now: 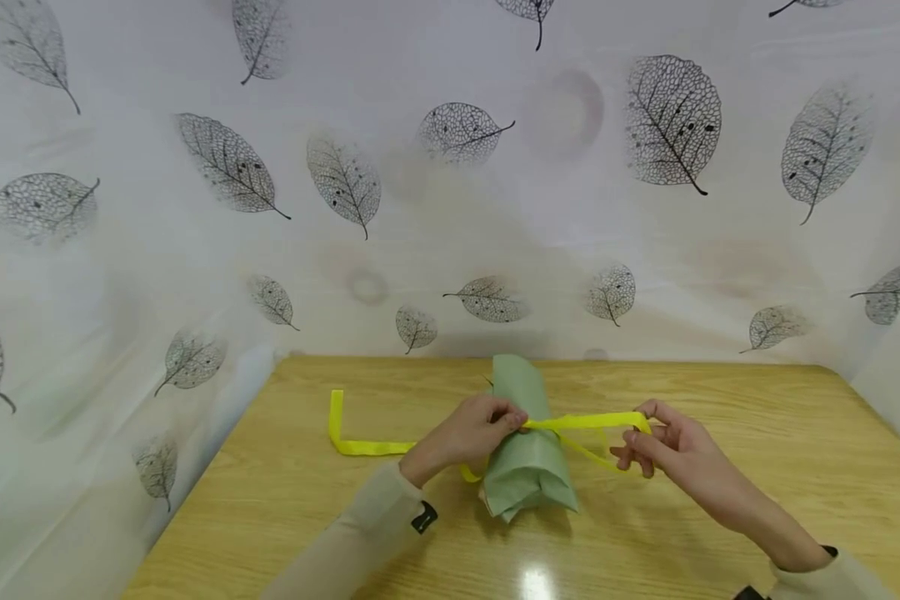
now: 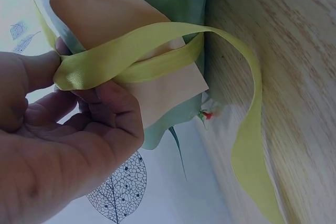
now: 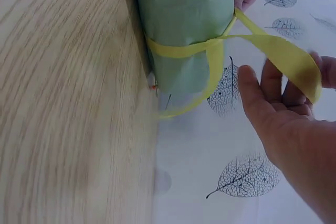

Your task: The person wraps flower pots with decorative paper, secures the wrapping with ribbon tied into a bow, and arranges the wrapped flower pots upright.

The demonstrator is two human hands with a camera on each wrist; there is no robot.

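Observation:
A bundle wrapped in green paper (image 1: 528, 471) lies lengthwise on the table, with a yellow ribbon (image 1: 585, 421) around its middle. A small red flower (image 2: 207, 115) and a thin green leaf (image 2: 178, 153) stick out past the wrap in the left wrist view. Pale peach paper (image 2: 105, 9) shows inside the green. My left hand (image 1: 465, 429) pinches the ribbon at the top of the bundle. Right of it, my right hand (image 1: 693, 467) holds a ribbon loop between thumb and forefinger, the other fingers loosely bent. Part of the ribbon's knot area is hidden by the left fingertips.
A loose ribbon tail (image 1: 375, 447) lies on the wooden table (image 1: 270, 508) to the left, its end bent away from me. Behind and beside the table hangs a pale sheet (image 1: 450, 217) printed with skeleton leaves. The table's back edge meets it.

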